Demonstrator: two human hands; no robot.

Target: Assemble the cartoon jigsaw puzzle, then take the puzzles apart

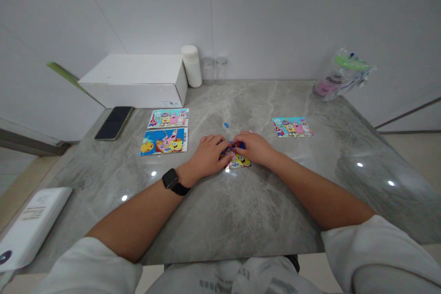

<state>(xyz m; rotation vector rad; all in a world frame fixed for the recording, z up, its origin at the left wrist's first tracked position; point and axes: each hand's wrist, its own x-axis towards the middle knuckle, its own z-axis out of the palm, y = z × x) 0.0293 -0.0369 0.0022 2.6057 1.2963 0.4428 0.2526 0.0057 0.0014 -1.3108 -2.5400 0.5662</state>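
A small jigsaw puzzle (241, 161) with a yellow and blue cartoon picture lies on the table, partly hidden under both my hands. My left hand (211, 156) is closed over its left side, with thumb and fingers pressing on it. Bent over the upper right part, my right hand (255, 147) pinches what looks like a dark blue puzzle piece (239, 145). A loose blue puzzle piece (226, 125) lies just beyond my hands, and a small pinkish bit shows by my right knuckles.
Left of my hands lie two cartoon cards (168, 118), (164, 141); another cartoon card (292, 127) lies right. Around the marble table (241, 220) are a phone (114, 123), white box (134, 71), white bottle (192, 66), two clear jars (208, 72), plastic bag (341, 76) and white device (34, 225).
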